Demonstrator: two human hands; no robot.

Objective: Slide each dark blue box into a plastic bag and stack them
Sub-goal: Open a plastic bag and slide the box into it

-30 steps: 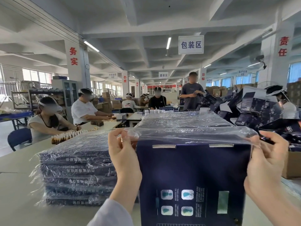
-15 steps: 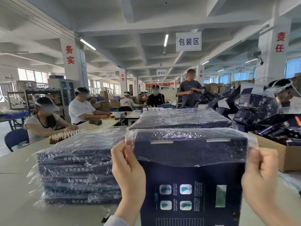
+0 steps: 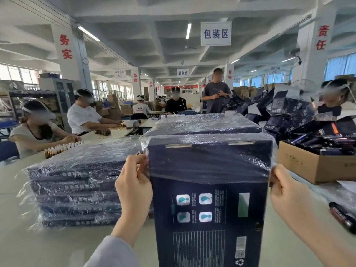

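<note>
A dark blue box (image 3: 210,218) stands upright in front of me, its printed face toward the camera. A clear plastic bag (image 3: 208,162) covers its top third. My left hand (image 3: 134,185) pinches the bag's left edge beside the box. My right hand (image 3: 289,193) pinches the bag's right edge. To the left, a stack of bagged dark blue boxes (image 3: 77,182) lies on the table. A second, taller bagged stack (image 3: 202,124) stands behind the held box.
A cardboard carton (image 3: 312,164) of dark items sits at the right, with loose open dark boxes (image 3: 289,110) piled behind it. A dark object (image 3: 342,216) lies near the right edge. Seated workers line the left table (image 3: 11,182); another person sits at far right.
Both hands have drawn the bag further down over the box, from just its top edge to about a third of its height.
</note>
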